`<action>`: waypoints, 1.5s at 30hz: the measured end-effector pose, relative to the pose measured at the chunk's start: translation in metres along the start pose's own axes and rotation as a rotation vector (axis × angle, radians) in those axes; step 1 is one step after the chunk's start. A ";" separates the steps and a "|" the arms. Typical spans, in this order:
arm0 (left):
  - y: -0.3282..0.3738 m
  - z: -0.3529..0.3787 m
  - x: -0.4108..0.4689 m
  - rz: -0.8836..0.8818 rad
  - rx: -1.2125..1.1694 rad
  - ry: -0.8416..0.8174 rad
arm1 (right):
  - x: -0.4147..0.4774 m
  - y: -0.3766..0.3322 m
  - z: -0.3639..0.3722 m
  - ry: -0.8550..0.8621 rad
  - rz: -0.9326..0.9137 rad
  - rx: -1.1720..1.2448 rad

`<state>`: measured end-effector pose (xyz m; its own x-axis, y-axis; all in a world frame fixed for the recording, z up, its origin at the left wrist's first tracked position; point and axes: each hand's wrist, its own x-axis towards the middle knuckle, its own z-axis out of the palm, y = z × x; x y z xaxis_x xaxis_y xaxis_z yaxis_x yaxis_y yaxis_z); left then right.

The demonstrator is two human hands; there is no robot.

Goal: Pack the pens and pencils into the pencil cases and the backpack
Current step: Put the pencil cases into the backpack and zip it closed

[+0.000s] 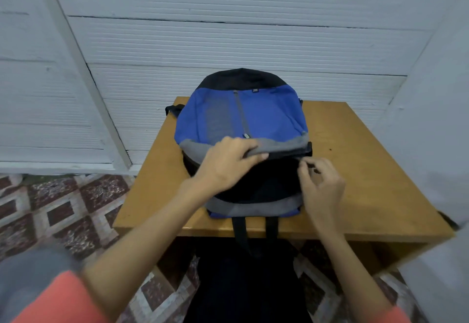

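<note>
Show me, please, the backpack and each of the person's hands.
backpack (266, 112): head view, blue front panel.
left hand (228, 165): head view, back of the hand.
right hand (322, 185): head view, back of the hand.

Blue, grey and black backpack (264, 112) on tan table (355, 170).

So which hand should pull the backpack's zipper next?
Probably the right. The right hand pinches something small, likely the zipper pull, at the opening of the backpack. The left hand is busy gripping the grey flap.
</note>
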<state>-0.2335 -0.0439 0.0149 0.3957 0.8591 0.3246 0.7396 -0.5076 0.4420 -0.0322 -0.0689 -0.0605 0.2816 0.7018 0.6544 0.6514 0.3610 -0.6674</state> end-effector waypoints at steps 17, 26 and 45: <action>-0.007 0.090 -0.068 0.051 0.233 0.032 | -0.032 0.030 0.012 -0.410 -0.008 -0.091; -0.002 0.069 -0.050 -0.041 0.126 -0.085 | 0.011 0.041 -0.006 -0.047 0.318 0.207; 0.001 0.101 0.151 0.173 0.317 -0.426 | 0.072 0.123 0.028 -0.262 0.329 -0.218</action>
<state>-0.1177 0.0918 -0.0198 0.6625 0.7486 -0.0261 0.7456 -0.6558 0.1180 0.0485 0.0434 -0.1056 0.3286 0.8986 0.2907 0.6981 -0.0237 -0.7156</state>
